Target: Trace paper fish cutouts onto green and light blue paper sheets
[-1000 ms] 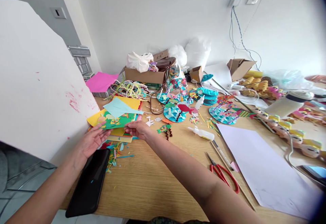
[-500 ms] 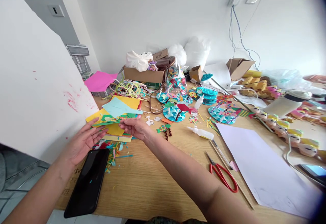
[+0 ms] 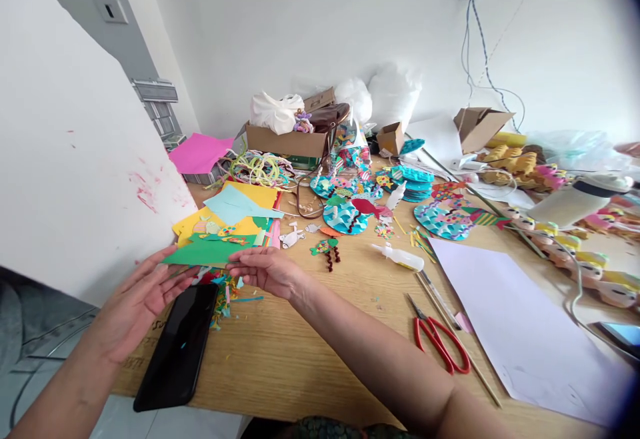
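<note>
A green sheet of paper is held level between my two hands, with small cut-out paper pieces lying along its far side. My left hand has its left end, the thumb at the edge and the fingers beneath. At the right end, the bent fingers of my right hand close on the sheet's edge. Behind it lies a stack of coloured paper with a yellow sheet and a light blue piece. Colourful paper scraps and a black phone lie below the hands.
A white board stands at the left. Red-handled scissors, a glue bottle, a pen and a stick lie to the right, beside a large white sheet. Decorated blue discs and a cardboard box are farther back.
Both hands have come nearer to me with the green sheet, drawing it off the front of the paper stack. More of the stack shows behind it.
</note>
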A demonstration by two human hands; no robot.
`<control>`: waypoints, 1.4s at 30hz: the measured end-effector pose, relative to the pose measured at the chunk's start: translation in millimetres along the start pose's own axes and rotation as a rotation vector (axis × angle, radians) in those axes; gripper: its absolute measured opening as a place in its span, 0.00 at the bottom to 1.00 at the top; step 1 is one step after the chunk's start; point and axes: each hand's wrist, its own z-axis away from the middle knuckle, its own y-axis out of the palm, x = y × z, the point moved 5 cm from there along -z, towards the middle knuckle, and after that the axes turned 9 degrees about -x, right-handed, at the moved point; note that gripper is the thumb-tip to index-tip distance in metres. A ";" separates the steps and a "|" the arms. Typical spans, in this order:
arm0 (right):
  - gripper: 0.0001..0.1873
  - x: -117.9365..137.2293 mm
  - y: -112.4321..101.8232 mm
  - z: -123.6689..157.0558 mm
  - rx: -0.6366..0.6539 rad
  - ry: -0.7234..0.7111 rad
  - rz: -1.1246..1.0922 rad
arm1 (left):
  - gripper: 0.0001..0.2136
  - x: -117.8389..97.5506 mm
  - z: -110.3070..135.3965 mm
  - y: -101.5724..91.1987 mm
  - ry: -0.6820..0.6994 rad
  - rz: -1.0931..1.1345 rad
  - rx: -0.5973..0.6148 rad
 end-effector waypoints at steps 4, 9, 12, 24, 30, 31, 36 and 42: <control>0.04 -7.9 -1.4 7.6 0.018 0.018 -0.011 | 0.20 4.7 7.4 -1.5 -0.049 -0.003 -0.034; 0.03 -5.9 -3.1 11.1 0.008 -0.007 -0.031 | 0.21 3.1 16.9 1.0 -0.094 0.025 -0.033; 0.04 -6.4 -3.1 13.6 0.040 0.013 -0.047 | 0.22 2.3 22.1 -2.3 -0.080 0.009 -0.035; 0.09 -2.0 -4.3 6.1 0.003 0.016 -0.109 | 0.32 -1.5 27.5 8.5 -0.018 -0.053 -0.017; 0.07 -9.7 -8.6 12.2 0.027 0.017 -0.048 | 0.31 1.9 30.0 2.4 -0.015 -0.095 -0.034; 0.06 -10.4 -9.7 13.2 0.026 0.007 -0.048 | 0.31 2.3 31.1 1.7 -0.015 -0.096 -0.037; 0.05 -12.6 -8.6 16.6 0.091 -0.009 0.006 | 0.30 2.2 35.5 1.4 -0.012 -0.105 -0.052; 0.10 -16.7 -11.1 12.6 0.103 -0.010 0.027 | 0.30 -1.2 40.5 5.2 0.025 -0.103 -0.049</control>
